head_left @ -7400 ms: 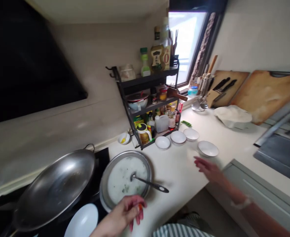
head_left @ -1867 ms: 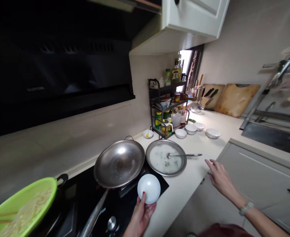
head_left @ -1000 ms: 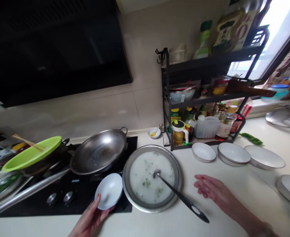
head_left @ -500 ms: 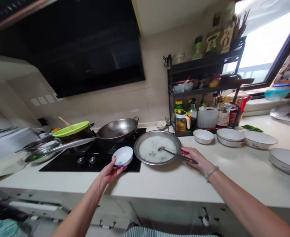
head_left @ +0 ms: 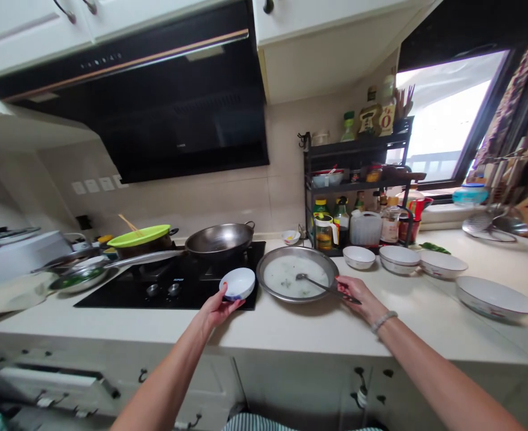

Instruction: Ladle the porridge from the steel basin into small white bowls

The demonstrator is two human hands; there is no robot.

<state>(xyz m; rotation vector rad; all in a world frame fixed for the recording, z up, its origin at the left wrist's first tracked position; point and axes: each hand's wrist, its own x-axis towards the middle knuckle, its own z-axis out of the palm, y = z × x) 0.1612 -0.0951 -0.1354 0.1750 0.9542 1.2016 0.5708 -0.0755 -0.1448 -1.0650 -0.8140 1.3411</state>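
My left hand (head_left: 221, 308) holds a small white bowl (head_left: 239, 284) by its rim and underside, over the front right edge of the stove. Just right of it stands a wide metal basin (head_left: 264, 281) with a milky white soup (head_left: 291, 272) in it, bits of green floating on top. A ladle (head_left: 320, 284) rests in the soup, its dark handle sloping over the basin's right rim. My right hand (head_left: 356, 296) is closed around that handle. The ladle's head lies partly under the liquid.
Several white bowls (head_left: 398, 256) line the counter to the right. Behind them is a black spice rack (head_left: 358, 187) with bottles. A steel wok (head_left: 219, 239) and a green colander (head_left: 140, 236) sit on the stove (head_left: 124, 287); the range hood (head_left: 192, 120) hangs above.
Picked up since the oldest frame, the white bowl is in my left hand, beside the basin. My right hand has come in from the right and taken the ladle's handle. The view has shifted.
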